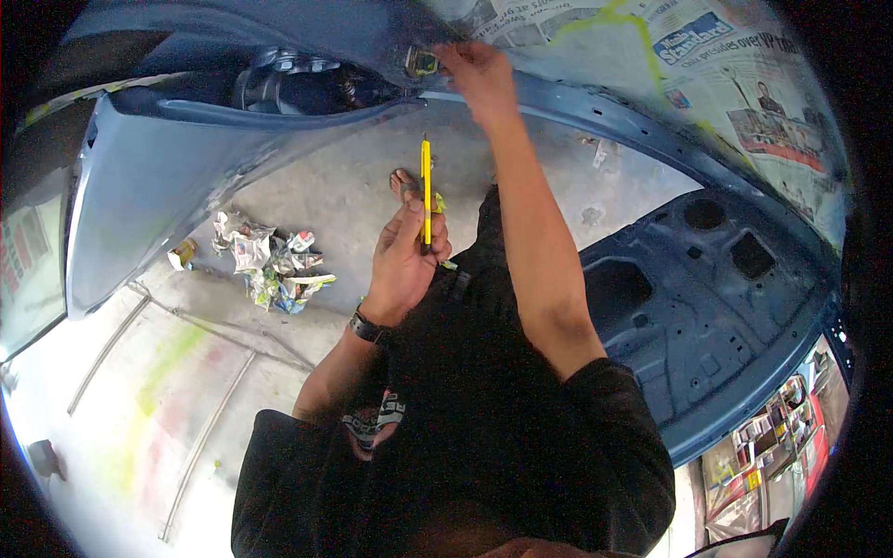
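Observation:
In my left hand point(406, 253), upright in front of my dark shirt, is a yellow utility knife point(427, 191), its tip pointing away from me. A scrap of yellow-green paper point(439, 203) shows beside the knife at the same fingers. My right hand point(479, 79) reaches far forward to the blue-grey car body point(372, 28). Its fingers are pinched together at the edge of a small rectangular opening point(422, 62) with a yellowish rim. What lies between those fingertips is too small to make out.
Newspaper sheets point(744, 102) mask the car at the upper right. An open blue door shell point(716, 298) stands to my right, a blue-grey fender panel point(158, 186) to my left. Crumpled newspaper point(265, 256) and a small can point(182, 253) lie on the concrete floor.

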Available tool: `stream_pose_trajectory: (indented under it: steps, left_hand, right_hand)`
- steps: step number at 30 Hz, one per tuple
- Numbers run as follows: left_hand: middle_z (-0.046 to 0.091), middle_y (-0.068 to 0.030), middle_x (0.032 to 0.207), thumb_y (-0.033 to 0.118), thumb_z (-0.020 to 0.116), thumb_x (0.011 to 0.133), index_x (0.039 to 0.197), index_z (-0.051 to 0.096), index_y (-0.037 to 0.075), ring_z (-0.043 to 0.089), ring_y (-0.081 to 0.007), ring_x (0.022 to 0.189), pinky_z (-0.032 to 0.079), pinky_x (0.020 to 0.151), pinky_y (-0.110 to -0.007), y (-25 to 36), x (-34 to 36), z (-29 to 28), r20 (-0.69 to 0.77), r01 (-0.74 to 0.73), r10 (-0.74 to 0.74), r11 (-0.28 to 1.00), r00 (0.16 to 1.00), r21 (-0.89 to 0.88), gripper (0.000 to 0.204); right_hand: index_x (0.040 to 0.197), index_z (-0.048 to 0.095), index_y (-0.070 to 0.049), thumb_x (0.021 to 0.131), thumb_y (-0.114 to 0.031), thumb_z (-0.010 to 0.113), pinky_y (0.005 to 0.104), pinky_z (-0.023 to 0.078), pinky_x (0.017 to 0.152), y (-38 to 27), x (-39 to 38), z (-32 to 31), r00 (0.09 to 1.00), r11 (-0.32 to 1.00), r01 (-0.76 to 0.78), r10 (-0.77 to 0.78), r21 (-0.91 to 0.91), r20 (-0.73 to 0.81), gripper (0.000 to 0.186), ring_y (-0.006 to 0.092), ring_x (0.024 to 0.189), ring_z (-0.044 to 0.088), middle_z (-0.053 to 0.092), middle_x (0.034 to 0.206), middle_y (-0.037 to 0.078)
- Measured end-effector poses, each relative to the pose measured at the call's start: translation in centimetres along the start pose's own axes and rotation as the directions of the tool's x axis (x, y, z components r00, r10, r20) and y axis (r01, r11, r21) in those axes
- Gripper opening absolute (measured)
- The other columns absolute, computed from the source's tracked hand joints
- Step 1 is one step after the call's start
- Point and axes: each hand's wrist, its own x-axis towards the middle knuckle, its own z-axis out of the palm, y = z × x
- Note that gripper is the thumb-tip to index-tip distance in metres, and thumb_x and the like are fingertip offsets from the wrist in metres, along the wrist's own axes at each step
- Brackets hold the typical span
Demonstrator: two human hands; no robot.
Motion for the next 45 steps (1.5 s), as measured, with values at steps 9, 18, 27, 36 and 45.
stream_pose_trajectory:
  steps: [9, 18, 27, 36, 45]
  left_hand:
    - [0.044, 0.0007, 0.076, 0.029, 0.048, 0.1, 0.103, 0.054, 0.008, 0.041, -0.01, 0.068, 0.037, 0.06, -0.024, -0.1, -0.2, -0.3, -0.013, -0.011, 0.011, 1.0, 1.0, -0.01, 0.022]
    - [0.044, 0.0007, 0.076, 0.029, 0.048, 0.099, 0.101, 0.054, 0.009, 0.04, -0.01, 0.067, 0.037, 0.06, -0.024, 0.0, 0.4, 0.0, -0.002, 0.003, -0.003, 1.0, 1.0, 0.002, 0.021]
    - [0.044, -0.0001, 0.076, 0.027, 0.047, 0.099, 0.1, 0.053, 0.009, 0.04, -0.0109, 0.068, 0.036, 0.06, -0.025, -0.1, 0.3, -1.0, -0.021, -0.016, 0.016, 1.0, 1.0, -0.014, 0.02]
    - [0.043, 0.0, 0.076, 0.027, 0.048, 0.099, 0.099, 0.055, 0.007, 0.039, -0.0107, 0.067, 0.035, 0.06, -0.024, 0.0, -0.1, -1.7, -0.087, -0.035, 0.038, 0.999, 0.996, 0.041, 0.022]
    - [0.043, 0.0001, 0.076, 0.028, 0.048, 0.099, 0.101, 0.054, 0.006, 0.039, -0.0105, 0.067, 0.036, 0.06, -0.024, -0.6, 0.0, -1.2, -0.049, -0.038, 0.042, 0.997, 0.998, 0.073, 0.023]
  right_hand:
    - [0.072, 0.061, 0.002, 0.075, -0.006, 0.072, 0.0288, 0.039, 0.051, 2.5, 1.6, 3.3, 0.952, 0.998, 0.055, -0.062, -0.032, -0.298, 0.013, 0.0133, 0.056, 0.051, 0.06, 0.063, 0.006]
    - [0.095, 0.062, -0.003, 0.086, -0.016, 0.061, 0.0422, 0.05, 0.06, 9.8, 4.8, 0.8, 0.987, 0.953, 0.163, -0.157, -0.255, 0.042, 0.016, 0.0232, 0.063, 0.06, 0.063, 0.082, 0.011]
    - [0.109, 0.056, -0.012, 0.096, -0.025, 0.052, 0.034, 0.053, 0.059, 5.7, -2.3, 0.0, 0.837, 0.328, -0.535, 0.082, 0.778, 0.541, 0.019, 0.0223, 0.064, 0.061, 0.06, 0.08, 0.007]
    - [0.106, 0.051, -0.011, 0.097, -0.026, 0.047, 0.0354, 0.048, 0.046, 4.3, -1.6, 2.5, 0.95, 0.392, -0.268, 0.259, 0.88, 0.174, 0.018, 0.0206, 0.055, 0.058, 0.062, 0.086, 0.006]
    - [0.103, 0.055, -0.01, 0.097, -0.025, 0.046, 0.0368, 0.047, 0.052, 4.2, -1.0, 2.7, 0.905, 0.081, -0.414, 0.148, 0.907, 0.399, 0.019, 0.0204, 0.054, 0.054, 0.061, 0.087, 0.005]
